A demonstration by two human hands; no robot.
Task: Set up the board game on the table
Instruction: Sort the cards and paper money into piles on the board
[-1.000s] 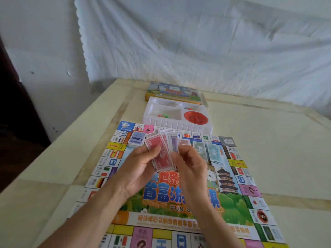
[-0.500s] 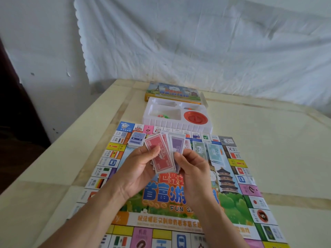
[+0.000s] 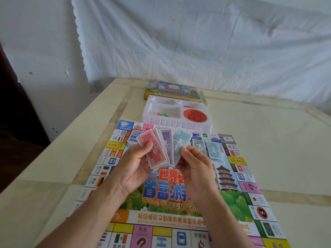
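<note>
While left hand (image 3: 132,168) grips fanned red notes (image 3: 155,151), right hand (image 3: 195,168) pinches teal note (image 3: 180,142), likely sorting by colour onto piles (image 3: 213,149) beyond it.

Soft, even daylight filled the scene; shadows were faint. The frame darkened at nine o'clock. Wide-angle bending showed at the edges, and detail was slightly soft.

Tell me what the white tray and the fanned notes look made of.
The white tray: probably thin moulded plastic, slightly glossy, with ribbed wall and formed compartments. The fanned notes: seemingly thin printed paper, matte; the teal one looks faintly translucent.
</note>
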